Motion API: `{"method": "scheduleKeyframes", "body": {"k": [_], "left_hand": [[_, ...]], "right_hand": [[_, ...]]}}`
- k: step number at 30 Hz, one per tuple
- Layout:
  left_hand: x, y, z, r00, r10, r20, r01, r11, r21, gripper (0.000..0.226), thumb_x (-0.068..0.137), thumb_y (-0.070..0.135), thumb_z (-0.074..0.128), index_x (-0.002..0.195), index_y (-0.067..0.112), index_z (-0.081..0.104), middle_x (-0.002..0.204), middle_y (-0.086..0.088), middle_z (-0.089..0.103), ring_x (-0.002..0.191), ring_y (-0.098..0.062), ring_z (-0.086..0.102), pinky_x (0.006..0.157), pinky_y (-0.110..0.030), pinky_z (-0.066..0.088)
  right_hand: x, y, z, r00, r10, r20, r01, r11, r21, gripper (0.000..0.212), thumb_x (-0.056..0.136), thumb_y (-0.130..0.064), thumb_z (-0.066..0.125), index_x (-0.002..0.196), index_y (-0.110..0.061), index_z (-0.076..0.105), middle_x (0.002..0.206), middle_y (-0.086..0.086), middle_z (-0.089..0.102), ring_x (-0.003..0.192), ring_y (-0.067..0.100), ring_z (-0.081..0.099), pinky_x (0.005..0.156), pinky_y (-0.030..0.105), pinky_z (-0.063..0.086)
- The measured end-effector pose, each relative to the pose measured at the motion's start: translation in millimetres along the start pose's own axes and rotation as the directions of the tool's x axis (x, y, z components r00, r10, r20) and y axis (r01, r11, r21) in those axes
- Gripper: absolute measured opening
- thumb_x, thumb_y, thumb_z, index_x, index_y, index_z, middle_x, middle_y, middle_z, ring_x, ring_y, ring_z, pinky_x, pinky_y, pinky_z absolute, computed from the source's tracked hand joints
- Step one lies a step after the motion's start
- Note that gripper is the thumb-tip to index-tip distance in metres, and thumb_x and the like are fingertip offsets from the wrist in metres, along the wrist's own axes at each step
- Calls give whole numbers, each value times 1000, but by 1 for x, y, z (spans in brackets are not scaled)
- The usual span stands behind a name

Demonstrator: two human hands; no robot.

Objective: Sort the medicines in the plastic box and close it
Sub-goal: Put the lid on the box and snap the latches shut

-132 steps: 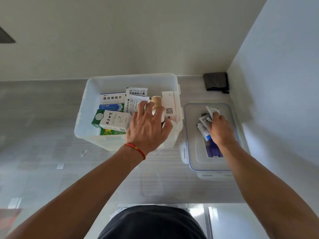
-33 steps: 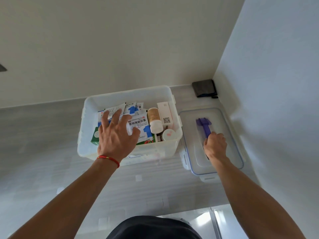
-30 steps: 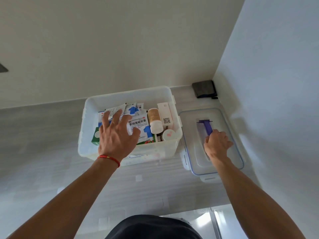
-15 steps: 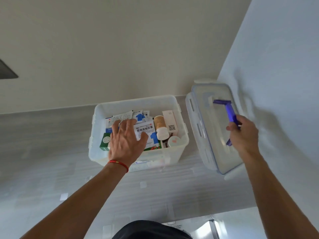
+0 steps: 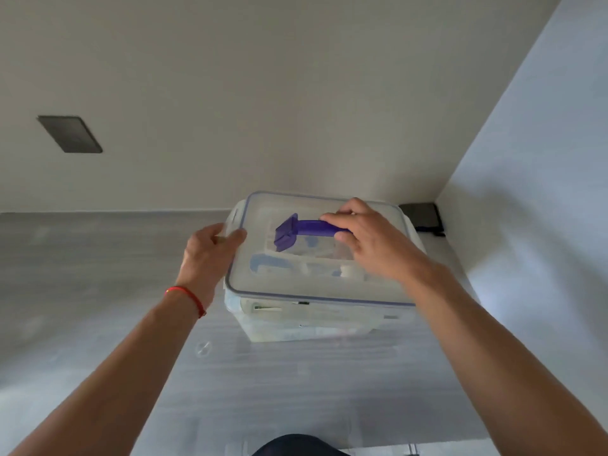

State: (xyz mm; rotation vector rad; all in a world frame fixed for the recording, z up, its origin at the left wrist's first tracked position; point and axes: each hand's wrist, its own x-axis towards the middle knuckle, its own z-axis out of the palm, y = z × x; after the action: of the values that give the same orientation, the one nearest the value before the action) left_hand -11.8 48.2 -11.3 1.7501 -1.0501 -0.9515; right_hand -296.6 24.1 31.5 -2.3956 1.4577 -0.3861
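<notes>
The clear plastic box stands on the grey counter near the corner of the walls. Its translucent lid with a blue seal line lies over the box top. Medicine packs show only as blurred shapes through the lid. My right hand grips the purple handle on top of the lid. My left hand holds the lid's left edge, thumb on top by the side latch.
A dark square object lies in the back right corner behind the box. A dark wall plate sits on the back wall at left. The right wall stands close to the box. Grey counter spreads to the left and front.
My right hand has carried the lid by its handle from the right side onto the box. My left hand left the medicines inside and now holds the lid's left edge.
</notes>
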Motion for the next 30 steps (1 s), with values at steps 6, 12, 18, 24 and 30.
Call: {"method": "scheduleKeyframes", "body": {"k": [6, 12, 18, 24, 30], "left_hand": [[12, -34, -7, 994, -26, -107, 58, 947, 317, 56, 81, 45, 67, 132, 24, 57, 103, -2, 68, 96, -29, 63, 81, -34, 48], [17, -41, -3, 984, -161, -77, 155, 985, -79, 44, 78, 31, 73, 121, 24, 62, 90, 10, 66, 72, -1, 62, 53, -17, 44], [15, -48, 11, 983, -125, -138, 124, 992, -15, 58, 74, 58, 67, 122, 27, 58, 97, 4, 65, 92, -23, 63, 81, -36, 52], [14, -53, 15, 975, -56, -215, 91, 983, 157, 57, 80, 64, 63, 124, 29, 54, 103, 2, 62, 94, -24, 58, 78, -32, 42], [10, -56, 19, 977, -111, -180, 111, 994, -11, 62, 79, 62, 68, 128, 26, 59, 99, 5, 66, 95, -21, 65, 80, -32, 50]], "right_hand": [[14, -11, 26, 999, -29, 25, 30, 999, -30, 42, 102, -8, 55, 141, -21, 59, 125, 5, 53, 103, 28, 62, 93, 48, 50], [0, 24, 26, 925, 232, -301, -220, 973, 71, 36, 99, -12, 61, 134, -4, 64, 133, 20, 58, 131, 39, 50, 113, 44, 37], [-29, 66, 44, 734, 672, 96, -639, 636, 433, 66, 106, -49, 41, 161, -16, 24, 166, 10, 32, 151, 30, 33, 119, 37, 26], [-35, 76, 57, 671, 737, 80, -538, 410, 736, 56, 104, -40, 54, 154, -18, 41, 154, 5, 49, 131, 18, 52, 111, 34, 41], [-37, 75, 64, 704, 709, 24, -527, 500, 687, 50, 108, -39, 42, 153, -17, 41, 155, 5, 48, 138, 20, 48, 110, 26, 33]]}}
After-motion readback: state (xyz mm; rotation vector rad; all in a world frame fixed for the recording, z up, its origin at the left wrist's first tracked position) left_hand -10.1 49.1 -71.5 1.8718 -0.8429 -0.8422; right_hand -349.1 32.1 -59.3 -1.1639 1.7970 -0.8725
